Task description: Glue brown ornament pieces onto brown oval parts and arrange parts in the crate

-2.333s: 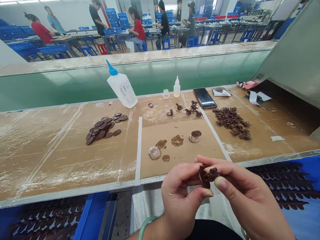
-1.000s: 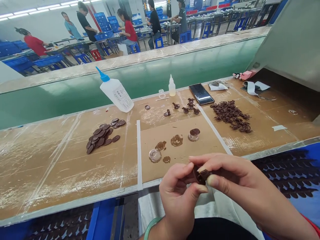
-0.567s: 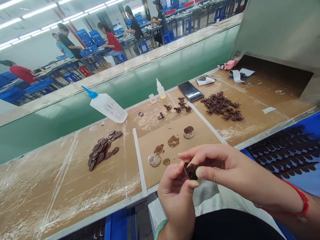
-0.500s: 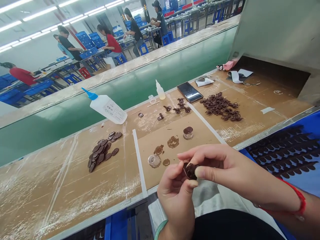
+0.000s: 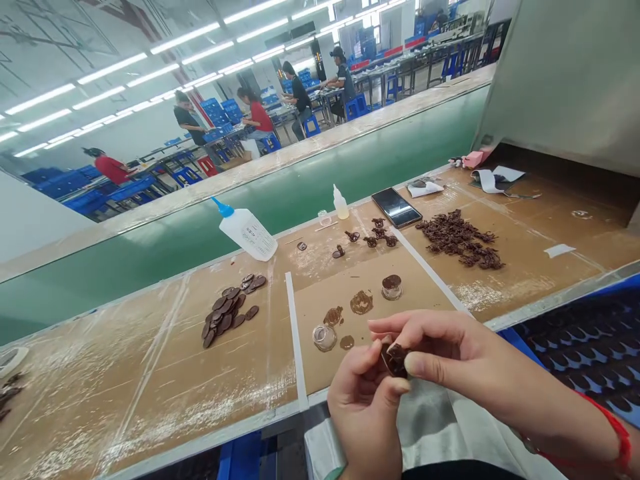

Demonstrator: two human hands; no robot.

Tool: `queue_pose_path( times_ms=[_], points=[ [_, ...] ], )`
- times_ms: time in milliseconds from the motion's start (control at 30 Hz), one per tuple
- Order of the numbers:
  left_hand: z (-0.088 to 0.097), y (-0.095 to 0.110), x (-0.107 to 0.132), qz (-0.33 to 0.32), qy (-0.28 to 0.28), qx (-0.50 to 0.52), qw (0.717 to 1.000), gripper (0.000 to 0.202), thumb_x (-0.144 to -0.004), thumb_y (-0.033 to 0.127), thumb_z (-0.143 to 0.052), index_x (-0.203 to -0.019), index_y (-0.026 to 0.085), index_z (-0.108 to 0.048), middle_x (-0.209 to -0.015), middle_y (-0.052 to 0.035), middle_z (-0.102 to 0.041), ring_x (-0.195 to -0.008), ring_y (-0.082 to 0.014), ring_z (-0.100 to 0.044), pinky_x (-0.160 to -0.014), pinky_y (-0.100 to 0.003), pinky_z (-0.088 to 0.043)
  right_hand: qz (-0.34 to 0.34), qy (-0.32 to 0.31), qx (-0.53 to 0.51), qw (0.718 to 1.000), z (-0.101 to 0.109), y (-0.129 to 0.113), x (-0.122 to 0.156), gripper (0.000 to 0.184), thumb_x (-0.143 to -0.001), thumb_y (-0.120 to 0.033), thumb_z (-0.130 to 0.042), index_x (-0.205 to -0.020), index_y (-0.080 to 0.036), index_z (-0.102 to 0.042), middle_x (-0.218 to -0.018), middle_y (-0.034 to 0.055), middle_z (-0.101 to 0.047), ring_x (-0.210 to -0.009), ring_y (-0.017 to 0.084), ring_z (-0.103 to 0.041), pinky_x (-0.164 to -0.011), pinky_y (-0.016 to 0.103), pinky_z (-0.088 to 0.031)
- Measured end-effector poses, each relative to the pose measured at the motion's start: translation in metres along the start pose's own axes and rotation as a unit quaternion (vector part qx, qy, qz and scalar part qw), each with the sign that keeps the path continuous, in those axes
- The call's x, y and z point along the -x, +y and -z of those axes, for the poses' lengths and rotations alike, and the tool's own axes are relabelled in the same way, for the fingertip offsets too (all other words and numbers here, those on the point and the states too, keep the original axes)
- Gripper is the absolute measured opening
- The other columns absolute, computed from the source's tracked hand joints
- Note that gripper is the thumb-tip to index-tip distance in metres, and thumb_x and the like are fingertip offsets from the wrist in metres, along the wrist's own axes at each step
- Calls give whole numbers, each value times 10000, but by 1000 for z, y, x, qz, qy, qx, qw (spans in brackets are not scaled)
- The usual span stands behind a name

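Observation:
Between my two hands, over the table's front edge, is a small dark brown figurine on an oval base [image 5: 393, 360]. My left hand [image 5: 367, 407] pinches the base between thumb and fingers. My right hand [image 5: 445, 347] has thumb and fingertips closed on the figurine part from the right; its exact shape is partly hidden. Beyond my hands stands a clear round pot with a dark brown top [image 5: 391, 287]. Left of it lie brown smears [image 5: 361, 302] and a clear round lid [image 5: 325, 338]. Several finished-looking figurines on bases [image 5: 379, 233] stand farther back.
A pile of brown oval discs [image 5: 227, 310] lies left; a heap of small brown figures [image 5: 455, 237] lies right. A blue-capped bottle [image 5: 249, 232], a small dropper bottle [image 5: 341, 202] and a phone [image 5: 397, 207] line the back. Blue trays [image 5: 600, 347] sit at right. People work beyond the green belt [image 5: 300, 193].
The view has tilted up and turned left, so the scene sits lower and farther right. Both hands keep their grip on the figurine, nearly unchanged.

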State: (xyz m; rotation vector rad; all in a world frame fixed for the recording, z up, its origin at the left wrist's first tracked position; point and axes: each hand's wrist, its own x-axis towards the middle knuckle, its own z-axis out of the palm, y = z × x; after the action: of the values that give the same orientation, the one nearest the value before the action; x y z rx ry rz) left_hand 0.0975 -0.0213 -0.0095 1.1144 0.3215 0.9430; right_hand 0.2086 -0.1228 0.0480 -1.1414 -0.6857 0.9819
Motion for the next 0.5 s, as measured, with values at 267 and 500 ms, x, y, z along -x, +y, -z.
queue_pose_path(
  times_ms=[267,500],
  points=[
    [3,-5,-2,-7,-26,-3,1000,289,-680,282,-892,-951,296,-794,-801,6,-755,-733,-129,-714,-683,-177,-586,4,9,7,1000,5,3,2,182,-912,-385,-766,-852,-218,-727,-1298,92,-612,-1226,291,-547,-1031,394,-459],
    [-11,-8,7,50,64,56,995,367,-491,345,-976,-802,254,-804,-733,8,-725,-703,-131,-683,-660,-181,-539,-13,30,45,998,8,14,9,250,-893,-497,-772,-853,-251,-761,-1279,90,-635,-1224,342,-550,-1040,446,-471]
  ],
)
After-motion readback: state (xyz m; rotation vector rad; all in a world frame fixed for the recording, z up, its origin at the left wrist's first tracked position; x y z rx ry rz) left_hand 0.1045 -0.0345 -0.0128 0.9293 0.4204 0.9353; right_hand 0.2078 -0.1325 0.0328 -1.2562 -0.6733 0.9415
